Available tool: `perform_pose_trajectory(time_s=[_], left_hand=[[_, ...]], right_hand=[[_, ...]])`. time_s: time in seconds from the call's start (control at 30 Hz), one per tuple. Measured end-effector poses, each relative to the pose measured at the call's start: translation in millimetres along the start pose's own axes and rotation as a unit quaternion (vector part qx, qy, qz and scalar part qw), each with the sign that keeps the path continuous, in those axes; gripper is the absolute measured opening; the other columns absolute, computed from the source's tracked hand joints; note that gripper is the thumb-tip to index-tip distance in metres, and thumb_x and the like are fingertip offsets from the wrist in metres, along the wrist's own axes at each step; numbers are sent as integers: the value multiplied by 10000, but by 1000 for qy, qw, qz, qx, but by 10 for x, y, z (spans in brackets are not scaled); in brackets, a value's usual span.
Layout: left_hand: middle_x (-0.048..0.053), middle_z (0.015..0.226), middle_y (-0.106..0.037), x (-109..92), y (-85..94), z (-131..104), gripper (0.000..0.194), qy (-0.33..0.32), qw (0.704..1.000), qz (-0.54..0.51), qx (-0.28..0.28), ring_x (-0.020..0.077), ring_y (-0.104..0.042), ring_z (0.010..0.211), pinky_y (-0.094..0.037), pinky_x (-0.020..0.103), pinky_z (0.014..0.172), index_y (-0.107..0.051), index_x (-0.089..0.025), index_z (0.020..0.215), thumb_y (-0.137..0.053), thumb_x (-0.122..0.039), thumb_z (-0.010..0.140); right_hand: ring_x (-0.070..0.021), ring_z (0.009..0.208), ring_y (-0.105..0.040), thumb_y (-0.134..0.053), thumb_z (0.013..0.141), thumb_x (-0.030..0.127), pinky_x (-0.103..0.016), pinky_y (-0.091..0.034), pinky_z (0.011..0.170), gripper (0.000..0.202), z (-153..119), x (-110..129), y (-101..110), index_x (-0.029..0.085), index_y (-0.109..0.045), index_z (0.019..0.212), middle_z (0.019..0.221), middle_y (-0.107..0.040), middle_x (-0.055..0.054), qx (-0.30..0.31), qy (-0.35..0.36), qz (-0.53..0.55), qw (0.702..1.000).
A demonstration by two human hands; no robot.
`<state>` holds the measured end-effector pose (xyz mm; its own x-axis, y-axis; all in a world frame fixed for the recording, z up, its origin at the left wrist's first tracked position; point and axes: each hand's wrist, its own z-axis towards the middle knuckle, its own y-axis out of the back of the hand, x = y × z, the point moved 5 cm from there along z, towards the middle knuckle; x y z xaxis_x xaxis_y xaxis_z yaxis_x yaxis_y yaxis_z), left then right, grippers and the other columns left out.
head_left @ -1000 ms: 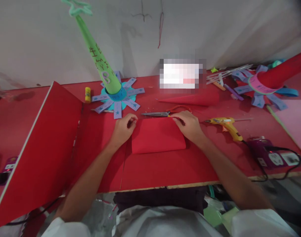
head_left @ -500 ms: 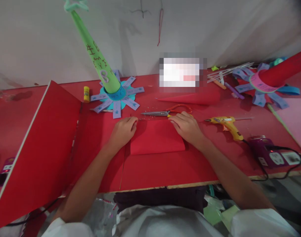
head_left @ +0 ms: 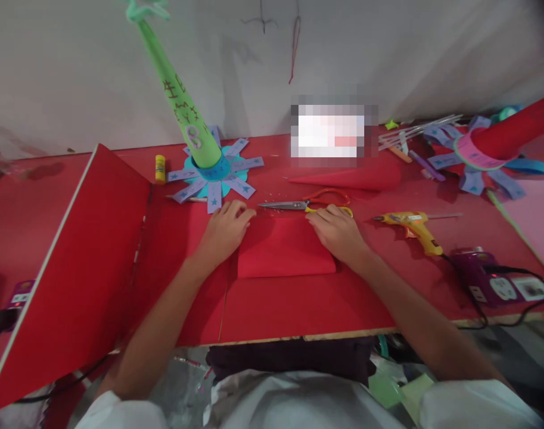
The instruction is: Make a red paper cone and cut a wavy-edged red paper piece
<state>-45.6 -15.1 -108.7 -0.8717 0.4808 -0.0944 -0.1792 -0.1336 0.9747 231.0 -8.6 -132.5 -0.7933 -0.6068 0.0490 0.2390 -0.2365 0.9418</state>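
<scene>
- Red sheet (head_left: 283,247), folded: lying near the middle of the red table (head_left: 307,307), between the two hands, its long sides running left to right.
- Left hand (head_left: 224,232): resting at the sheet's far left corner, its fingers curling inward; whether they are pinching the paper, one cannot tell.
- Right hand (head_left: 338,232): resting at the far right corner, fingers bending over the paper's edge; the grip is hiding from view, so its closure cannot be told.
- Scissors (head_left: 285,205), red and yellow handles: lying just beyond the sheet's far edge, blades pointing left, the yellow loop sitting close to the right hand.
- Red cone (head_left: 343,177): lying on its side beyond the scissors, tip pointing left.
- Glue gun (head_left: 408,220), yellow: lying to the right of the right hand, nozzle facing left.
- Purple power socket (head_left: 481,286): sitting at the near right, a black cable looping about it.
- Green cone (head_left: 182,110), lettered: standing at the far left on a blue base, lilac strips spreading around it.
- Glue stick (head_left: 159,170), yellow: standing to the left of that base.
- Red panel (head_left: 84,268): slanting upward at the left.
</scene>
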Motion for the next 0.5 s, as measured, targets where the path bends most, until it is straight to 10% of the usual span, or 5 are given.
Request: perform_pose_trajectory(time_s=[0.2, 0.5], left_hand=[[127, 1333, -713, -115, -36, 8, 521, -164, 985, 28, 52, 302, -650, 1236, -475, 476, 1031, -692, -244, 1408, -426, 6, 1036], [102, 1217, -744, -312, -17, 127, 169, -133, 988, 27, 73, 283, -680, 1123, -496, 404, 919, -748, -198, 1178, -644, -294, 1084]], right_hand=[[-288, 894, -551, -476, 1097, 133, -410, -420, 834, 319, 5, 0, 5, 201, -788, 1098, 918, -753, -96, 1, 1, 5, 1000], [-297, 911, -554, -466, 1086, 116, -420, -436, 846, 334, 18, -10, 2, 205, -788, 1104, 957, -769, -104, 11, 1, 8, 1000]])
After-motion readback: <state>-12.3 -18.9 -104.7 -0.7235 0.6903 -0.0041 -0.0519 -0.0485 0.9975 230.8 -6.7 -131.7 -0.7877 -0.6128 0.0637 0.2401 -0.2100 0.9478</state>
